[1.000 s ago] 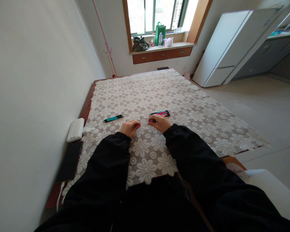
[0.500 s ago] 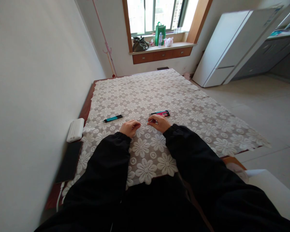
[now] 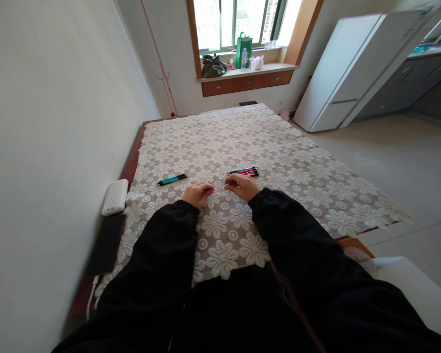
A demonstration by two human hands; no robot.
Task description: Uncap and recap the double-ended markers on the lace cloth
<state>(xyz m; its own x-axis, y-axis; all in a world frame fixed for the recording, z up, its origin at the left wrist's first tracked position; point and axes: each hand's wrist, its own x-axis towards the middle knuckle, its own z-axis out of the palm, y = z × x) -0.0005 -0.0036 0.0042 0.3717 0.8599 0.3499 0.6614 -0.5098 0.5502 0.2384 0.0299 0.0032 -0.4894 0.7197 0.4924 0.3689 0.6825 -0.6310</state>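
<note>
A thin, pale stick that looks like a pen refill spans the small gap between my two hands, just above the lace tablecloth. My left hand pinches its left end between thumb and fingertips. At the other end, my right hand has its fingers closed round it, and a bit of teal shows at the fingertips. Right behind my right hand lies a group of pens, teal, red and black, partly covered by the hand. Two teal-and-black pens lie side by side beyond my left hand.
The floral lace tablecloth covers the table. Along the left edge are a white power bank and a dark phone-like slab with a white cable. Past the far end, a window sill holds bags and a bottle.
Both hands keep nearly the same place and pinch. A little more teal shows at my right fingertips now.
</note>
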